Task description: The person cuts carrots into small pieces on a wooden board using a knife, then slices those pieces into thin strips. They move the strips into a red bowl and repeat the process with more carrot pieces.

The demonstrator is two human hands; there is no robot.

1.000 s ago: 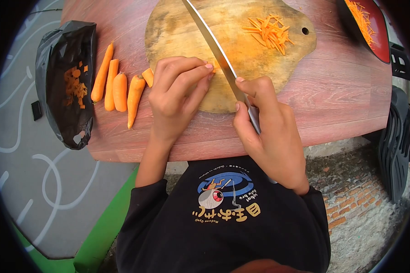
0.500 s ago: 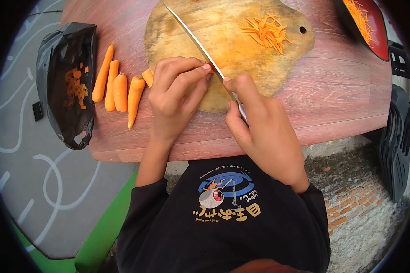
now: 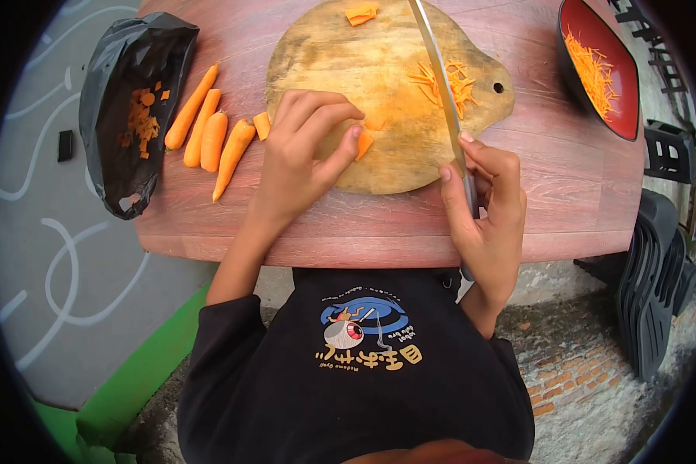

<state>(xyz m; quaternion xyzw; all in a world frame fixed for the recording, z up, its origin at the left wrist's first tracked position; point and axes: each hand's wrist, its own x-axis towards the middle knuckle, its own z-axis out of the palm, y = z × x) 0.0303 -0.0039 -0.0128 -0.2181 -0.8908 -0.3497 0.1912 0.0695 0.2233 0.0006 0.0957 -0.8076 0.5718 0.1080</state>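
My right hand (image 3: 493, 197) grips a kitchen knife (image 3: 441, 76) by its handle, and the blade points away from me over the right part of the round wooden cutting board (image 3: 317, 58). My left hand (image 3: 305, 151) is over the board's near left side, its fingers curved and thumb apart from them. Right at the thumb tip lie thin carrot slices (image 3: 364, 145). Partly behind the blade is a small heap of carrot strips (image 3: 462, 87). A few more carrot pieces (image 3: 361, 13) rest at the board's far edge.
Several whole carrots (image 3: 192, 107) and a cut carrot stub (image 3: 262, 125) lie left of the board. A black plastic bag (image 3: 104, 100) with carrot scraps hangs over the table's left edge. At the far right stands a red bowl (image 3: 625, 93) of carrot strips. Stacked dark chairs (image 3: 646, 286) are beyond the table's right edge.
The knife has moved right, off the carrot and away from my left hand, turning more upright in view. My left hand's fingers have spread from their pinch, showing the carrot slices.
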